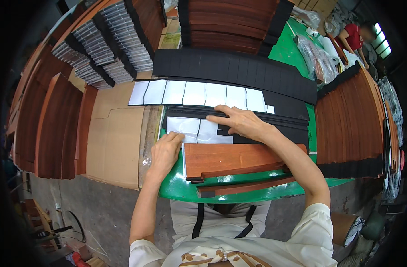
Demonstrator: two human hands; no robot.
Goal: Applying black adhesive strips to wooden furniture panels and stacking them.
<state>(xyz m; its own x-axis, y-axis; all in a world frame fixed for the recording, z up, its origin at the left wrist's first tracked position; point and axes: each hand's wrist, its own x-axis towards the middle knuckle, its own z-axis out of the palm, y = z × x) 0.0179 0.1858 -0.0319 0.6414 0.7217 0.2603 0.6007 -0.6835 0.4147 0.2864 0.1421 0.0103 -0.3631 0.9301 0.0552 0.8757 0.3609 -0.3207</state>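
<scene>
My left hand (165,152) has its fingertips drawn together at the lower left corner of a short white-backed strip (185,127). My right hand (244,123) lies with fingers stretched apart over this strip and the black foam strips (283,116) behind it; it holds nothing. Farther back lies a longer row of white-backed pieces (172,93), marked off by dark wavy lines. Just in front of my hands is a reddish-brown wooden board (234,158) with a black pad under its left end. A second, narrower brown piece (248,186) rests nearer to me.
A green table (177,180) carries the work. Black slats (230,64) lie behind, before a stack of brown boards (230,24). More boards stand at right (350,120) and left (56,129), beside cardboard (114,129). A person in red (352,38) is at the far right.
</scene>
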